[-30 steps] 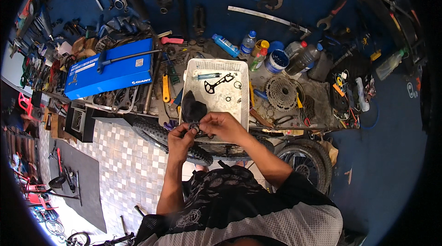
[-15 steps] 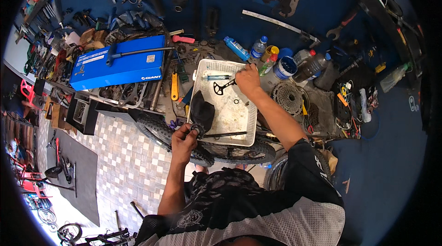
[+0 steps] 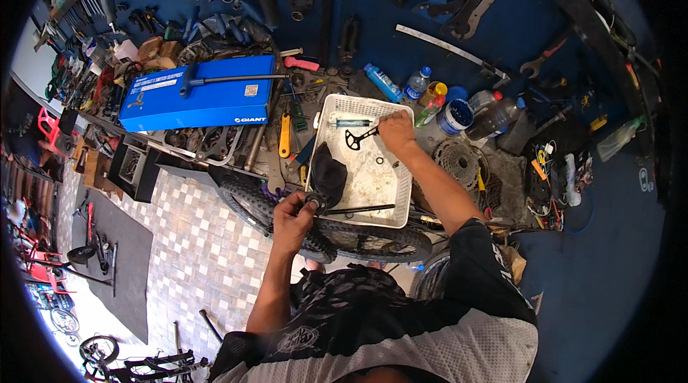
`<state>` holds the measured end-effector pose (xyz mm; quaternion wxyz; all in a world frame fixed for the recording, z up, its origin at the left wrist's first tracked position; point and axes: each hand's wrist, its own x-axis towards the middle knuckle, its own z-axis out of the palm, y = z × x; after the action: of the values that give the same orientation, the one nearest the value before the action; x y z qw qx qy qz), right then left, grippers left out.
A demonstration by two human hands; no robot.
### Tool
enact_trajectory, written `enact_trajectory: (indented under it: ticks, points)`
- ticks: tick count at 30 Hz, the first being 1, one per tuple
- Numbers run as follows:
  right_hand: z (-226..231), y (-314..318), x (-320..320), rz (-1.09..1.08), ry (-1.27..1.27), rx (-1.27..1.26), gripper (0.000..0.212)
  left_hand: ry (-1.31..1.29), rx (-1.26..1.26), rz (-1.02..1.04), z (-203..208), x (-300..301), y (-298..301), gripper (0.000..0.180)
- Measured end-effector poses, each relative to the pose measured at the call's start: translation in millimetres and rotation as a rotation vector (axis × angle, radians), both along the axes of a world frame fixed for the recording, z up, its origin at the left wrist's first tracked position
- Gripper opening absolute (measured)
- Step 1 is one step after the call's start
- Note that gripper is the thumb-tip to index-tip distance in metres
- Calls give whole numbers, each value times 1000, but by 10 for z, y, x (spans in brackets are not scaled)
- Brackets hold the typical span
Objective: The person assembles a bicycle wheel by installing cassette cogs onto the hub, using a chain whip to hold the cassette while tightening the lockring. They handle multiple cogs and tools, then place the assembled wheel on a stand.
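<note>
My left hand is closed at the near left corner of a white plastic basket, its thumb and fingers pinching a small dark round part. Beside that part, a black cloth is bunched against the basket's left side. My right hand reaches into the basket's far right corner with its fingers curled down. Whatever they grip is hidden. A black cut-out bike part reaches up to those fingers. Also in the basket are a blue-tinted syringe, a small black ring and a thin black rod.
A long blue box with a T-handle tool on it occupies the bench's left. Bottles and an open tub stand behind the basket. Cassette sprockets lie to its right. Bike tyres run below the bench edge.
The whole scene has shifted slightly to the right in the picture as the view turned. Both hands keep about the same place and grip relative to the basket.
</note>
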<state>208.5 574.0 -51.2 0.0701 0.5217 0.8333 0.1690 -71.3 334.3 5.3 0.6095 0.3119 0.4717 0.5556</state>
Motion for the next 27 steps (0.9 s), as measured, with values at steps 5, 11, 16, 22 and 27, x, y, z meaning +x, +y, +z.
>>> enact_trajectory:
  ticks: [5,11,16,22,27]
  points:
    - [39,51,30,-99,11,-88,16,65,47,-36,-14,15,27,7]
    - [274,66,-35,-218,81,-321,20,-56,8,-2,50,70,40,8]
    - [770,-334,-280,-116,593,-191,25,-723,-163,161,75,120,119,17]
    - [1221,-1722,-853,203,1201,-496,32,-800,-110,139,105,203,293,14]
    - [1095,-1946,-1038,106,1222,-444,37,-766,-24,39,190,334,355,23]
